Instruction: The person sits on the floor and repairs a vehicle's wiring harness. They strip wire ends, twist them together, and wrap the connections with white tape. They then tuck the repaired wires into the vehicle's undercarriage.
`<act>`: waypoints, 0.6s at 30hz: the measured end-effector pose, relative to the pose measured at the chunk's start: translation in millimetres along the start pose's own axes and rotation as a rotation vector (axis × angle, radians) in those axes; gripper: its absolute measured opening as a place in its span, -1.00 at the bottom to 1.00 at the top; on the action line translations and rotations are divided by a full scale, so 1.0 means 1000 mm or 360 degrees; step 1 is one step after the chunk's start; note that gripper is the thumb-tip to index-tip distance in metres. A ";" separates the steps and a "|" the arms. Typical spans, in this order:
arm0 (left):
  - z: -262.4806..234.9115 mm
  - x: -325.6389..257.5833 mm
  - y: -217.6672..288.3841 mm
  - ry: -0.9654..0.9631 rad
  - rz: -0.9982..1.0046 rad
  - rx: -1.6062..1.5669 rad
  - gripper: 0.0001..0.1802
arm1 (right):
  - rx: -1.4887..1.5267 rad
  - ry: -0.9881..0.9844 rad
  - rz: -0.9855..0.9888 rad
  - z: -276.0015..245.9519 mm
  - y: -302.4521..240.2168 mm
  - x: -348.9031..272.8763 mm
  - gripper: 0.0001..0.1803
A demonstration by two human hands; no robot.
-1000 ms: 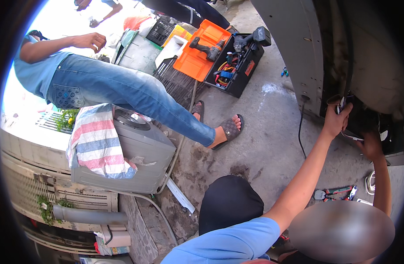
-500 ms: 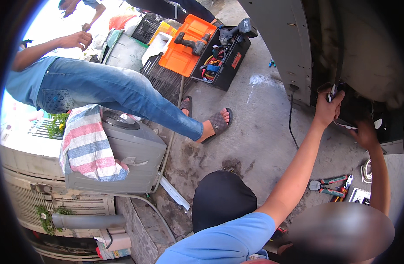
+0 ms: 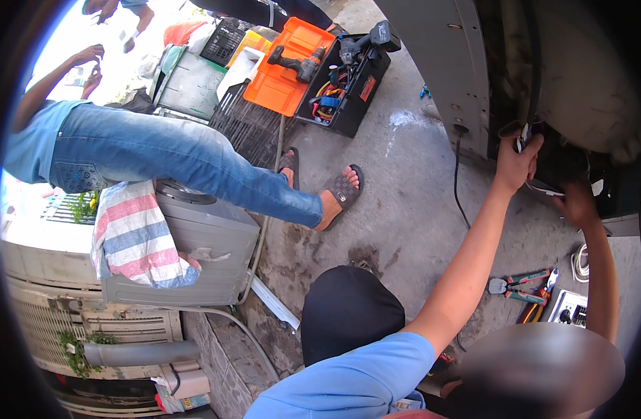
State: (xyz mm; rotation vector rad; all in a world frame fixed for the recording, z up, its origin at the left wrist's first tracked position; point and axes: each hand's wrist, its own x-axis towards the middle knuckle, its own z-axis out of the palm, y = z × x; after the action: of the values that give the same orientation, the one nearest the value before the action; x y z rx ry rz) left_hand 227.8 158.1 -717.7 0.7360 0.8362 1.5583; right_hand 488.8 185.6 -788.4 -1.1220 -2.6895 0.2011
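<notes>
My left hand is closed around a black cable with a short white piece on it, at the open lower part of a large grey metal cabinet. Deeper in the shadow, my right hand reaches into the same opening. Its fingers are mostly hidden, and I cannot make out what they hold. A thin white wire runs between the two hands. Another black cable passes through a hole in the cabinet's side panel and drops to the floor.
Green-and-red-handled cutters, pliers, a white device and coiled white cable lie by my arms. An orange-and-black toolbox holds a drill. A person in jeans stands beside a grey washing machine.
The view has shifted slightly. My hands stay at the cabinet opening with little visible movement. The standing person has brought both hands up together in front of the body.
</notes>
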 end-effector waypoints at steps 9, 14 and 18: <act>0.020 -0.001 0.004 0.0091 -0.0179 0.0026 -0.69 | 0.0158 -0.0255 0.0283 -0.030 -0.015 0.004 -0.51; -0.036 0.001 0.012 0.0151 0.0117 0.0126 -0.76 | 0.0111 -0.0386 0.0125 -0.016 -0.040 0.049 -0.41; -0.021 0.001 0.019 -0.0022 0.0143 0.0073 -0.59 | -0.0024 -0.0376 0.0125 -0.024 -0.040 0.040 -0.39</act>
State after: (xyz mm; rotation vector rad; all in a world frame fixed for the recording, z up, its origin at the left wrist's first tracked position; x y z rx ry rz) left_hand 200.0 155.1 -713.8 0.8261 0.8410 1.6165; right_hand 440.6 187.0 -751.2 -1.2838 -2.8554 0.3472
